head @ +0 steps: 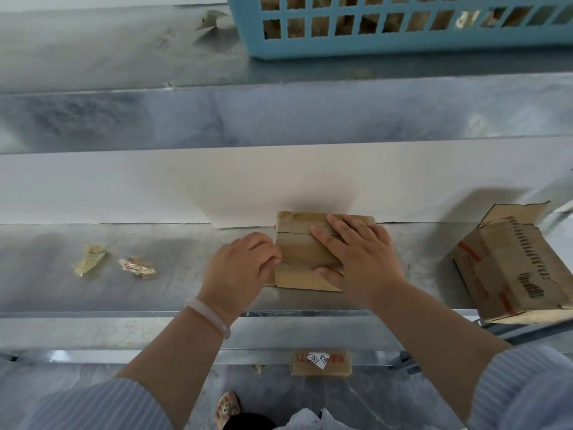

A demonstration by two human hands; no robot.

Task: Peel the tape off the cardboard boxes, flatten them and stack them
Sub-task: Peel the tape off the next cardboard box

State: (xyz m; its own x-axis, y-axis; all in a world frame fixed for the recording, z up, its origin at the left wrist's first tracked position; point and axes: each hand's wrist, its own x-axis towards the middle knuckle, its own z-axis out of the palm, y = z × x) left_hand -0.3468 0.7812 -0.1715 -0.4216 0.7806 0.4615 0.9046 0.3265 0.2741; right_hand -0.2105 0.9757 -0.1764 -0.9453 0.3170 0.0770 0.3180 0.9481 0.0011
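Observation:
A small taped cardboard box (297, 252) lies on the metal shelf (93, 293) in front of me, its back against the white wall. My right hand (359, 259) lies flat on top of it, fingers spread and pressing down. At the box's left edge my left hand (242, 268) has its fingers curled and picks at the brown tape there. Whether tape is pinched between the fingertips is hidden. A second, larger box (514, 268) with open flaps, red tape and barcodes lies on its side at the right end of the shelf.
Two crumpled tape scraps (90, 260) (138, 266) lie on the shelf to the left. A blue plastic basket (403, 26) holding cardboard stands on the upper shelf. On the floor below lies a flattened cardboard piece (321, 363) with a white label.

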